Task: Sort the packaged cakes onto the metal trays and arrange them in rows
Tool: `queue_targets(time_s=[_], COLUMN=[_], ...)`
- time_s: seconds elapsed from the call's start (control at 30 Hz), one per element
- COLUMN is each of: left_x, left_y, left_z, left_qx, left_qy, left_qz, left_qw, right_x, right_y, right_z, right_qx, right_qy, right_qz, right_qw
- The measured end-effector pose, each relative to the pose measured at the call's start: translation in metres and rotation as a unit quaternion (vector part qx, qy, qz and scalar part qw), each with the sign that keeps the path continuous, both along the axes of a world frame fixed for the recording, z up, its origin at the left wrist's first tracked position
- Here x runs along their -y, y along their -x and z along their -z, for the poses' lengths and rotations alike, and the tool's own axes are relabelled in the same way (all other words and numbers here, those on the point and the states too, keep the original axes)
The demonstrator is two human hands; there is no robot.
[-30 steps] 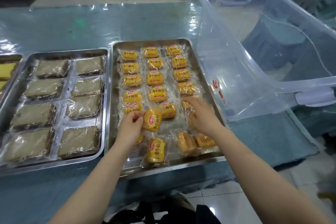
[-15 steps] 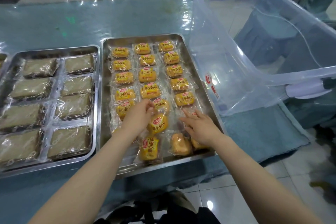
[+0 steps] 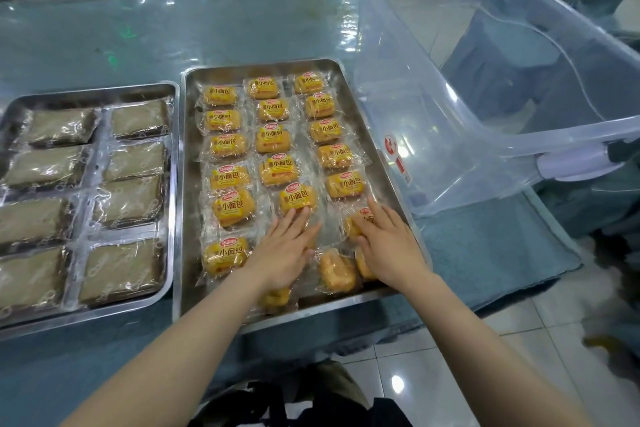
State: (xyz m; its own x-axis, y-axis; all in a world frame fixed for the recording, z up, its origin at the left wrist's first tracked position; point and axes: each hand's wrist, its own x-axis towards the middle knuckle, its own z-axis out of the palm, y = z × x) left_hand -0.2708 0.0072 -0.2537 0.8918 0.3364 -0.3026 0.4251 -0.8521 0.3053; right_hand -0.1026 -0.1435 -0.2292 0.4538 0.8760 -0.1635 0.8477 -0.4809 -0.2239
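Note:
A metal tray (image 3: 349, 104) in the middle holds several yellow packaged cakes in three rows. My left hand (image 3: 284, 250) lies flat with fingers spread over the middle row near the front, fingertips touching a yellow cake (image 3: 297, 198). My right hand (image 3: 388, 243) rests flat on a yellow cake (image 3: 360, 220) in the right row. Two unlabelled cakes (image 3: 337, 269) lie face down at the tray's front right. Another cake (image 3: 275, 298) shows partly under my left wrist.
A second metal tray (image 3: 173, 163) to the left holds several brown packaged cakes (image 3: 128, 201) in two columns. A large clear plastic bin (image 3: 485, 97) leans at the right over the table edge. Tiled floor (image 3: 450, 357) lies below.
My left hand has set down the cake it held and now lies flat on the tray. My right hand shifted forward and left onto a right-row cake.

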Motion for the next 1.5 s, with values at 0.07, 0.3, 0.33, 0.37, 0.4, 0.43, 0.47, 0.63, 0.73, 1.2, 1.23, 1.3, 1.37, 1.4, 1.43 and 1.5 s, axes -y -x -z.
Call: queue_targets(time_s=[0.07, 0.3, 0.33, 0.37, 0.4, 0.43, 0.47, 0.63, 0.73, 1.2, 1.23, 1.3, 1.37, 1.4, 1.43, 1.5], left_x=[-0.008, -0.003, -0.004, -0.005, -0.007, -0.011, -0.015, -0.03, -0.025, -0.005, -0.01, -0.019, -0.025, -0.027, -0.029, -0.031], left_y=[0.001, 0.01, 0.016, 0.024, 0.033, 0.044, 0.054, 0.087, 0.093, 0.107, 0.11, 0.114, 0.115, 0.115, 0.115, 0.115], left_z=[0.004, -0.013, -0.019, -0.026, -0.032, -0.038, -0.043, -0.058, -0.055, -0.039, -0.043, -0.051, -0.058, -0.06, -0.062, -0.065], left_qx=[-0.008, 0.084, 0.138, 0.188, 0.232, 0.262, 0.273, 0.168, 0.078, 0.034, 0.032, 0.026, 0.022, 0.022, 0.024, 0.03], left_qy=[0.007, 0.015, 0.014, 0.015, 0.016, 0.017, 0.02, 0.09, 0.209, 0.371, 0.388, 0.397, 0.372, 0.36, 0.349, 0.317], left_qz=[0.015, -0.038, -0.077, -0.125, -0.173, -0.213, -0.242, -0.292, -0.301, -0.365, -0.366, -0.367, -0.366, -0.361, -0.357, -0.352], left_qw=[1.0, 0.996, 0.987, 0.974, 0.957, 0.941, 0.931, 0.937, 0.927, 0.853, 0.845, 0.841, 0.853, 0.86, 0.866, 0.88], right_x=[0.001, 0.0, 0.0, 0.001, 0.002, 0.002, 0.002, -0.021, -0.029, -0.01, -0.008, -0.008, -0.01, -0.01, -0.011, -0.012], right_y=[-0.001, -0.003, -0.002, 0.001, 0.004, 0.007, 0.011, 0.035, 0.052, 0.063, 0.064, 0.067, 0.069, 0.069, 0.07, 0.071], right_z=[0.002, 0.002, 0.001, -0.001, -0.004, -0.007, -0.011, -0.031, -0.036, -0.038, -0.037, -0.037, -0.04, -0.042, -0.045, -0.049], right_qx=[-0.004, -0.01, -0.003, 0.01, 0.025, 0.034, 0.031, -0.107, -0.153, -0.245, -0.236, -0.227, -0.237, -0.243, -0.247, -0.257], right_qy=[0.033, 0.078, 0.06, 0.032, -0.004, -0.044, -0.082, -0.107, -0.019, 0.001, -0.012, -0.045, -0.076, -0.089, -0.099, -0.116], right_qz=[-0.012, -0.037, -0.027, -0.014, 0.002, 0.017, 0.029, 0.048, 0.057, 0.162, 0.174, 0.198, 0.215, 0.217, 0.214, 0.199], right_qw=[0.999, 0.996, 0.998, 0.999, 1.0, 0.998, 0.996, 0.987, 0.986, 0.956, 0.956, 0.952, 0.944, 0.941, 0.94, 0.939])
